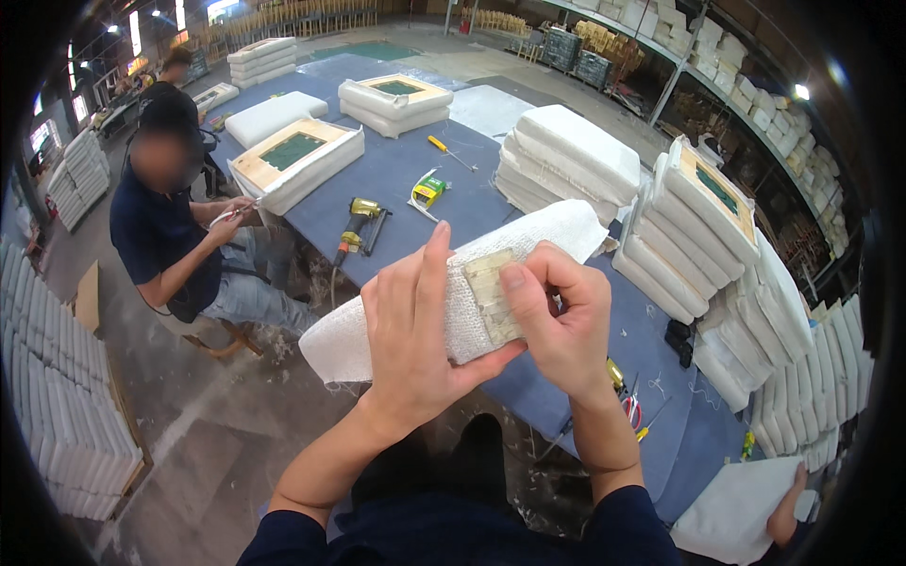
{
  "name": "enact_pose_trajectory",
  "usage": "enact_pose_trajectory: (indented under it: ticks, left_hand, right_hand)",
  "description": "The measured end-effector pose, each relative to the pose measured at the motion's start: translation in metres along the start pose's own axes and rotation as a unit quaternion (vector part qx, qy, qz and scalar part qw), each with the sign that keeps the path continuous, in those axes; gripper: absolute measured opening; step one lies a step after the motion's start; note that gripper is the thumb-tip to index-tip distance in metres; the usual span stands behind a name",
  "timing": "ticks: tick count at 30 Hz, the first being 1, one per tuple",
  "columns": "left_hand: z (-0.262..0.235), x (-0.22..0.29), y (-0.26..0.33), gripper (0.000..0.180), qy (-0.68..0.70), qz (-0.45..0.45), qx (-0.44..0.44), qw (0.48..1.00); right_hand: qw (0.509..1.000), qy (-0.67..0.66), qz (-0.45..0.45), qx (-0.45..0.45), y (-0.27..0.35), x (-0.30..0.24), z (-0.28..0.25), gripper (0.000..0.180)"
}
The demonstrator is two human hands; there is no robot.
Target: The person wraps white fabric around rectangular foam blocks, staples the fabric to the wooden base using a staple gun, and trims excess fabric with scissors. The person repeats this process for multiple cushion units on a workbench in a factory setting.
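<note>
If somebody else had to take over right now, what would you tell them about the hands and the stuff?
Left hand: wrapped around the white fabric-covered cushion, holding it up above the blue table.
Right hand: thumb pressing a pale wooden strip against the cushion.
Nearby: a yellow staple gun and a yellow screwdriver lie on the table; finished-looking cushions are stacked at the right.
Done: fabric covers the cushion.
Left: the strip seems only held, not visibly fastened.

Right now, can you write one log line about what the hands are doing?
left hand: grips white cushion | right hand: presses pale strip on it | under: blue table
</note>
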State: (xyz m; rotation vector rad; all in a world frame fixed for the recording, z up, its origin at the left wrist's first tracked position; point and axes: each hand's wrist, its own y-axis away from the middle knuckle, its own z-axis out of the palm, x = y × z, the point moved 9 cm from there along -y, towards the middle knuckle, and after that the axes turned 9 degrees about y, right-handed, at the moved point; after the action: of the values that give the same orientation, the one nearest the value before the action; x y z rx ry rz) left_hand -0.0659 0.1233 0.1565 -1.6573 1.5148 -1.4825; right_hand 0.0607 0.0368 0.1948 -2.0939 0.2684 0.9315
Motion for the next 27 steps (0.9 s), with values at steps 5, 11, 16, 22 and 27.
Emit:
enact_pose_trajectory:
  ticks: [5, 11, 16, 22, 27]
  left_hand:
    - [0.0, 0.001, 0.0, 0.124, 0.009, -0.013, -0.014, 1.0]
    - [-0.002, -0.001, -0.003, 0.12, 0.022, -0.028, -0.03, 0.999]
    - [-0.003, 0.001, -0.005, 0.115, 0.028, -0.039, -0.043, 0.998]
    - [-0.008, -0.002, -0.01, 0.11, -0.003, -0.034, -0.053, 0.998]
    - [-0.015, 0.006, -0.016, 0.054, -0.013, -0.005, -0.031, 0.999]
  right_hand:
    - [1.0, 0.005, 0.0, -0.023, -0.002, 0.0, -0.001, 0.029]
    - [0.999, -0.003, 0.006, -0.046, -0.005, 0.003, 0.002, 0.03]
    - [0.999, -0.005, -0.018, -0.034, -0.003, 0.001, 0.003, 0.031]
    - [0.999, -0.039, -0.022, 0.023, -0.006, 0.008, -0.001, 0.025]
    - [0.952, -0.02, 0.018, 0.304, 0.051, 0.125, -0.06, 0.03]
